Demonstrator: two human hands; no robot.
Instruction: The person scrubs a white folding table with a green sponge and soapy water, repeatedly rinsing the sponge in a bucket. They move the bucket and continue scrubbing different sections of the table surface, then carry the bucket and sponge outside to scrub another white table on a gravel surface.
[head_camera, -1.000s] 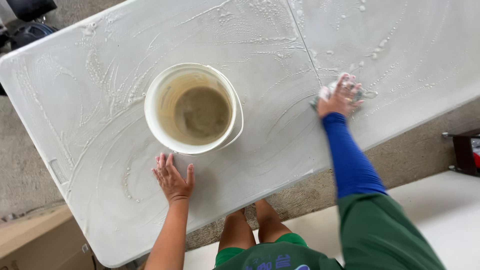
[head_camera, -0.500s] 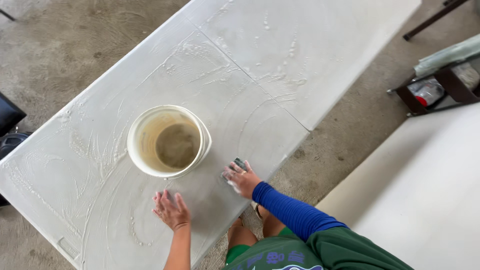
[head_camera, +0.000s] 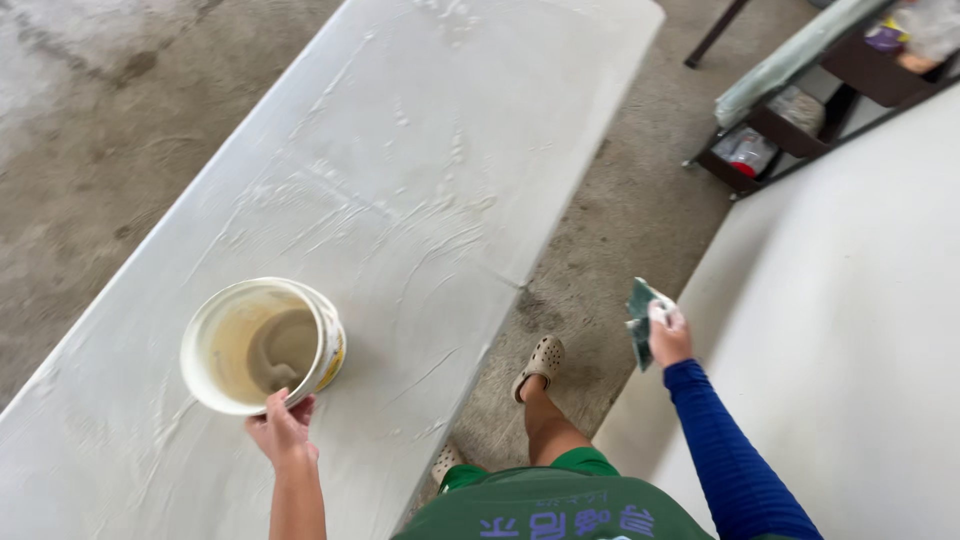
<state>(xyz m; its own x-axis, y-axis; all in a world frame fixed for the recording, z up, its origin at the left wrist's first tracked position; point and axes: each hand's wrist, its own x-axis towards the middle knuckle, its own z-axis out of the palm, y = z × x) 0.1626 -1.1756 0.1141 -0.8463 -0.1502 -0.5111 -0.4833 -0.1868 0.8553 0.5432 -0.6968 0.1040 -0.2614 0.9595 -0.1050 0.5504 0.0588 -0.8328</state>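
Left grip (head_camera: 282, 428) closed on rim of white bucket (head_camera: 262, 345) with murky water; right (head_camera: 668, 335) clutching green sponge (head_camera: 640, 318).

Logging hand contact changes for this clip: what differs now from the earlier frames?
The right hand lifted its green scrubbing pad off the soapy white folding table, out past its edge. The left hand moved from the tabletop to grip the rim of the white plastic bucket, which stays standing there.
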